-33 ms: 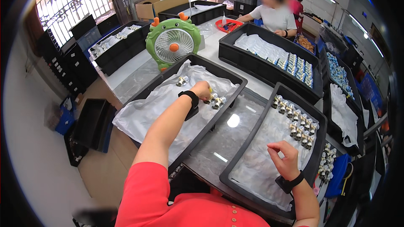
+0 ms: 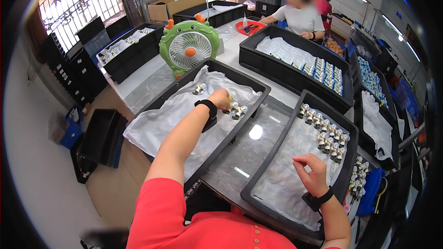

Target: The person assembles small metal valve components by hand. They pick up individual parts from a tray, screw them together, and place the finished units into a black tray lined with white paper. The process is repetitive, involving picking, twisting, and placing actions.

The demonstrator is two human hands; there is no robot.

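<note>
My left hand (image 2: pixel 219 99) reaches into the black left tray (image 2: pixel 194 180), which is lined with white sheeting. Its fingers are closed at the end of a short row of small white-and-gold figurines (image 2: pixel 239 110) with clear round heads. A bit of yellow shows at the fingertips; the rest of what they grip is hidden. Two similar figurines (image 2: pixel 200 89) stand farther back in that tray. My right hand (image 2: pixel 314 174) hovers above the right tray (image 2: pixel 272 157), fingers curled and thumb near the index finger, with nothing visible in them. Several figurines (image 2: pixel 332 139) stand in rows at that tray's far right.
A green fan (image 2: pixel 190 48) stands behind the left tray. Across the table, a person (image 2: pixel 300 16) sits by a black tray (image 2: pixel 277 67) of blue-and-white pieces and a red basket (image 2: pixel 249 27). More figurines (image 2: pixel 358 177) lie right of the right tray, beside a blue bin (image 2: pixel 371 193).
</note>
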